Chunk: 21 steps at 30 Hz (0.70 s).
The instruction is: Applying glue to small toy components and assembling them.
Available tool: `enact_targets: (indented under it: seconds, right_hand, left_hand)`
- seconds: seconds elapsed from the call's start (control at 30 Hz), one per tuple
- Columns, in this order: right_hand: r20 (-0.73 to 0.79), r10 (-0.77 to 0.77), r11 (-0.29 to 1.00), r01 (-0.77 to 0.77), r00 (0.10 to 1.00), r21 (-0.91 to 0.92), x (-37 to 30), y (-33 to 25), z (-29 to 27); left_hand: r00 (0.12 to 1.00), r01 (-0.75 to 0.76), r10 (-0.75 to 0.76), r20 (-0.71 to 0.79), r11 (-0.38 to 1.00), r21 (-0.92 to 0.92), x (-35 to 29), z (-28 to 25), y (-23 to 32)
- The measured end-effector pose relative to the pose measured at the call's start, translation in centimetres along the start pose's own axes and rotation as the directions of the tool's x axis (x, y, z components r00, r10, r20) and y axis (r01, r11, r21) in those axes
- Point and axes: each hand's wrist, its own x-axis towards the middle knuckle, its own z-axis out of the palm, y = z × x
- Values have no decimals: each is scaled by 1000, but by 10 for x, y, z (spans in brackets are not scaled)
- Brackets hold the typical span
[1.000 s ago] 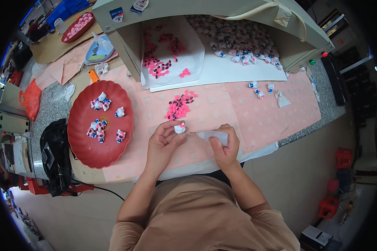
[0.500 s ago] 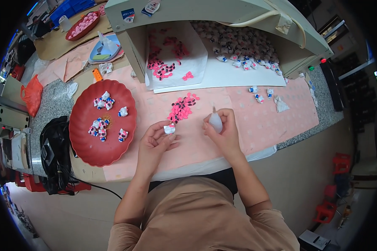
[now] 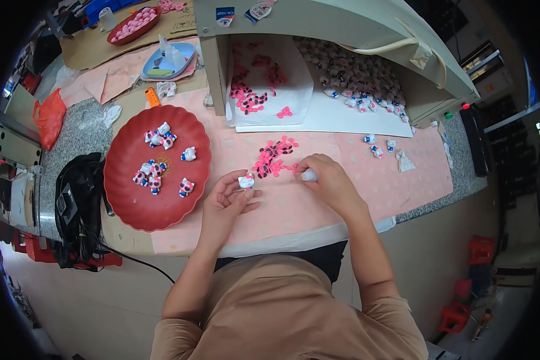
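Note:
Pinched in the fingers of my left hand [image 3: 225,201] is a small white cat-shaped figurine [image 3: 246,181] with a bit of pink on it. My right hand [image 3: 335,187] is closed around a small white squeeze bottle [image 3: 309,175]. Its fingertips reach down at the right edge of a loose pile of pink pieces with dark spots [image 3: 271,158]; whether they also grip a piece is too small to tell. To the left, a red scalloped tray [image 3: 156,216] holds several white, blue and pink figurines [image 3: 155,184].
A grey-green hooded box [image 3: 336,27] stands at the back; inside lie more pink pieces on white paper [image 3: 294,99] and many figurines [image 3: 360,75]. A few figurines [image 3: 375,147] and a crumpled tissue [image 3: 404,161] are at right. Beyond the tray are an orange object [image 3: 152,96] and a blue dish [image 3: 183,67].
My right hand has turned over and lowered toward the pink pieces, tipping the bottle from upright to lying sideways. My left hand still holds the figurine. The whole view has shifted slightly.

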Motion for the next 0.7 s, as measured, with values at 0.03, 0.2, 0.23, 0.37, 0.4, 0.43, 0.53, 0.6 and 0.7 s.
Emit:
enact_targets:
  seconds: [0.03, 0.2, 0.23, 0.37, 0.4, 0.43, 0.53, 0.6, 0.7]
  right_hand:
    - [-1, 68, 998, -68, 998, -15, -6, -1, -6]
    - [-56, 210, 975, -205, 976, 90, 0, -11, -15]
    - [-45, 205, 976, -200, 978, 90, 3, -12, -14]
    - [39, 195, 978, -197, 980, 62, 7, -10, -12]
    - [39, 195, 979, -197, 980, 61, 7, -7, -12]
    - [82, 195, 979, -199, 977, 50, 7, -2, -12]
    - [125, 176, 981, -185, 976, 58, 2, -2, -13]
    - [126, 157, 983, -168, 980, 79, 2, -3, -15]
    - [211, 176, 981, -188, 962, 40, 2, -4, -16]
  left_hand:
    - [1000, 7, -7, 12, 1000, 1, 0, 1, 1]
    - [1000, 2, -2, 20, 1000, -11, 0, 3, 3]
    - [1000, -1, 1, 11, 1000, -6, 0, 2, 3]
    - [1000, 4, -4, 18, 1000, -14, 0, 3, 2]
    - [1000, 3, -2, 23, 1000, -15, 0, 3, 3]
    - [1000, 1, -1, 26, 1000, -18, -1, 3, 2]
    - [1000, -1, 1, 31, 1000, -5, -1, 4, 2]
    - [999, 11, -11, 42, 1000, -2, -1, 5, 4]
    - [997, 32, -32, 66, 999, -4, -6, 6, -1]
